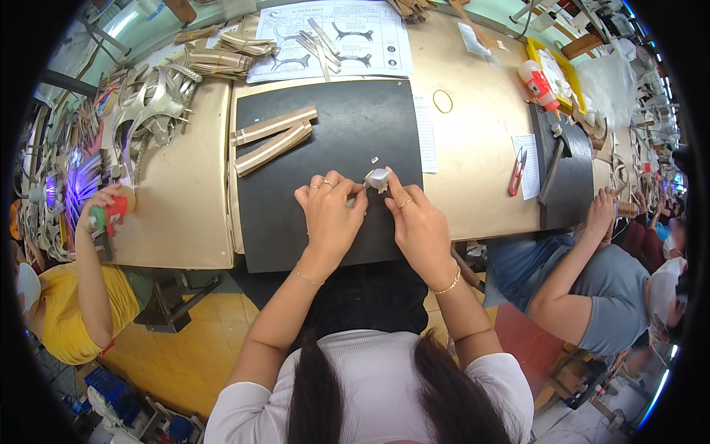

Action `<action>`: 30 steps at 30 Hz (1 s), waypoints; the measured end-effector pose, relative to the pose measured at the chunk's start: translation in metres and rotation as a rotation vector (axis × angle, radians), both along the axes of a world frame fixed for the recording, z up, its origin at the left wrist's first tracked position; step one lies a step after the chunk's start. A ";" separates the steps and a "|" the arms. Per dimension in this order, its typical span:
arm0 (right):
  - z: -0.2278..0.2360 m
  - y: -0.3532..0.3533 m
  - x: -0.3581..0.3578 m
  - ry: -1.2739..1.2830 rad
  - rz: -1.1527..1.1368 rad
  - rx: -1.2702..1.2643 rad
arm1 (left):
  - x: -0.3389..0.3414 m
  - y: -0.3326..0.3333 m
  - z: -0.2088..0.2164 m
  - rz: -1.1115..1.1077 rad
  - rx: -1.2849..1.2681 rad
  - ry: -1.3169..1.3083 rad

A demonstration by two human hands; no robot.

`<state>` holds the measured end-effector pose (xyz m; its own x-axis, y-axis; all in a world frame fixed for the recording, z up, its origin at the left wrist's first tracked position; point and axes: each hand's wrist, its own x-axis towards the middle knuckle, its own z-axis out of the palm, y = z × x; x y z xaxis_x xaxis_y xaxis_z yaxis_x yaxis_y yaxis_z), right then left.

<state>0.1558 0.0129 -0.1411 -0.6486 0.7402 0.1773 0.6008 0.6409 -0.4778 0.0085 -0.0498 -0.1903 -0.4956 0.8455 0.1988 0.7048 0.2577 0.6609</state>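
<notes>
A small silver-grey piece (377,178) with a pale ragged lower edge is between my hands, over the black mat (281,200). My right hand (420,228) has its index finger against the right side of this piece, with the thumb bent below. On the other side my left hand (330,218) pinches at the piece's near left; whatever lies between its fingertips is too small to make out. Just beyond, a tiny pale and red scrap (375,160) lies on the mat. Two striped strip bundles (275,144) rest farther left.
A printed drawing sheet (333,41) with loose strips lies at the back. Curved pale frame parts (151,107) are piled left. Right are a rubber band (442,101), red snips (518,172), a glue bottle (538,85) and a yellow tray (566,66). Co-workers sit on both sides.
</notes>
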 end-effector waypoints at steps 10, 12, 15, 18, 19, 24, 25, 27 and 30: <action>0.003 -0.001 -0.002 -0.042 -0.018 -0.026 | 0.000 0.000 -0.002 -0.003 0.008 0.036; 0.003 -0.001 -0.002 0.118 -0.015 -0.038 | 0.000 -0.002 -0.002 -0.008 0.004 0.038; 0.001 -0.002 -0.001 0.011 0.002 -0.067 | 0.000 -0.005 -0.001 -0.016 0.011 0.060; -0.001 -0.001 0.000 -0.102 0.013 -0.087 | -0.003 -0.011 0.001 -0.024 0.024 0.074; -0.001 -0.001 0.000 -0.098 0.006 -0.086 | -0.004 -0.014 0.002 -0.025 0.011 0.059; -0.004 -0.001 0.001 -0.097 0.010 -0.026 | -0.008 -0.017 0.001 -0.016 0.030 0.008; -0.004 -0.001 0.001 -0.092 0.010 -0.021 | -0.008 -0.017 0.001 -0.016 0.033 0.006; -0.004 -0.001 0.002 -0.111 0.003 -0.035 | -0.007 -0.016 0.000 -0.015 0.036 0.000; -0.004 -0.002 0.002 -0.108 0.000 -0.037 | -0.007 -0.016 0.000 -0.011 0.032 -0.014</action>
<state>0.1575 0.0113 -0.1455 -0.6626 0.7449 0.0783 0.6502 0.6239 -0.4336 0.0015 -0.0655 -0.1903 -0.4894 0.8442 0.2184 0.6979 0.2290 0.6786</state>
